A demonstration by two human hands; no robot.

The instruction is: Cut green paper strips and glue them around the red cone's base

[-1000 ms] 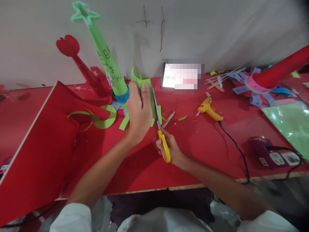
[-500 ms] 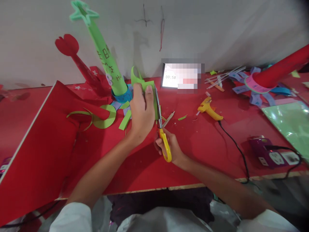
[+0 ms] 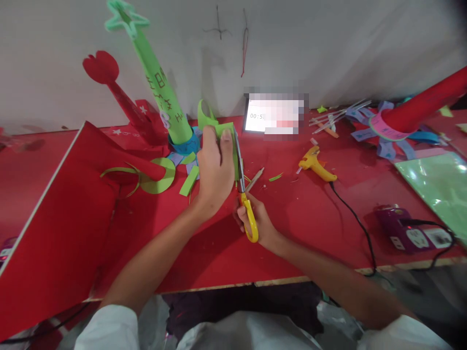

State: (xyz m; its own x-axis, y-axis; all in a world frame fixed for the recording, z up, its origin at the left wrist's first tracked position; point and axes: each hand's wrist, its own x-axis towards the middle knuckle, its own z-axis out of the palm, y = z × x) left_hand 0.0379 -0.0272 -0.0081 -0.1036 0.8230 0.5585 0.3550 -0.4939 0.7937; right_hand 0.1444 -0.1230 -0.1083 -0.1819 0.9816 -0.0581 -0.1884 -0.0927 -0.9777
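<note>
My left hand [image 3: 216, 170] grips a piece of green paper [image 3: 226, 128], thumb on its near face, and hides much of it. Along the paper's right edge run the blades of yellow-handled scissors [image 3: 251, 221]. My right hand [image 3: 260, 221] is closed round the scissors' handles, with the fingers partly behind them. Green paper strips [image 3: 189, 181] lie just left of my left hand. A pencil-like stick [image 3: 254, 179] rests on the table beside the blades, and thin green scraps [image 3: 276, 177] lie farther right.
A green paper tube [image 3: 160, 92] with a star top stands at the back left, near a red board [image 3: 54, 218]. On the right are a yellow glue gun [image 3: 316, 164] with a black cord, a purple power box [image 3: 401, 228] and a green sheet [image 3: 438, 189]. A lit screen [image 3: 257, 121] leans at the wall.
Almost nothing differs. The scissors' handles and my right hand have shifted very slightly, while my left hand keeps its hold on the green paper.
</note>
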